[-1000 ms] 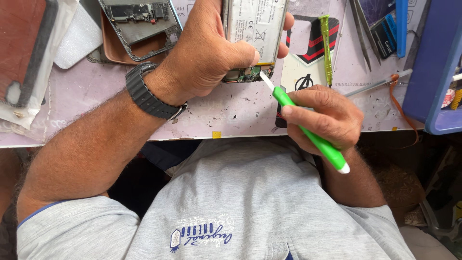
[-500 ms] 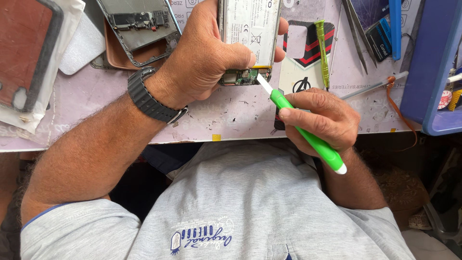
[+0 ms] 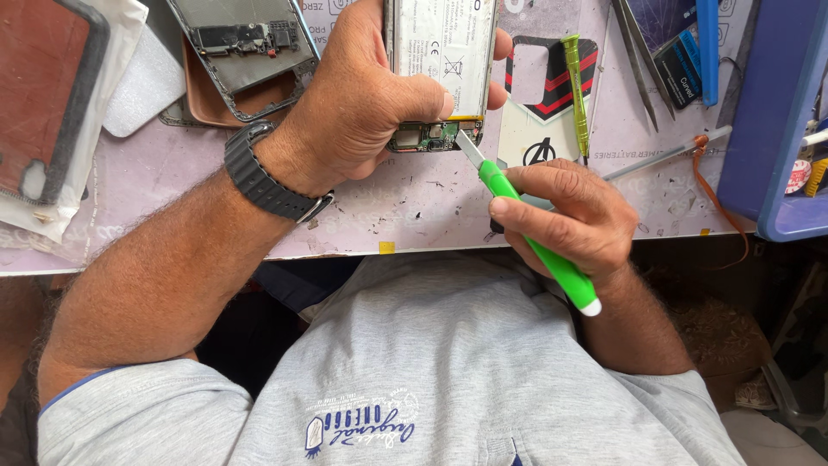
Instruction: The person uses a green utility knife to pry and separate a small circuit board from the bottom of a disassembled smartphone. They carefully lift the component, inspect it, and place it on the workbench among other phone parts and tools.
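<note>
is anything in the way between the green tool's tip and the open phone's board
Nothing visible. The green pry tool in the right hand has its metal tip already at the bottom board of the opened phone, which the left hand grips, thumb just beside the tip.

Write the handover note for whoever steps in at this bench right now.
Left hand: grips the opened phone on the mat, thumb beside the battery's lower edge.
Right hand: holds the green pry tool, its flat tip at the small circuit board below the battery.
Done: back cover off, battery exposed.
Left: board and battery still seated.
Nearby: green screwdriver, tweezers, a second stripped phone frame.
</note>
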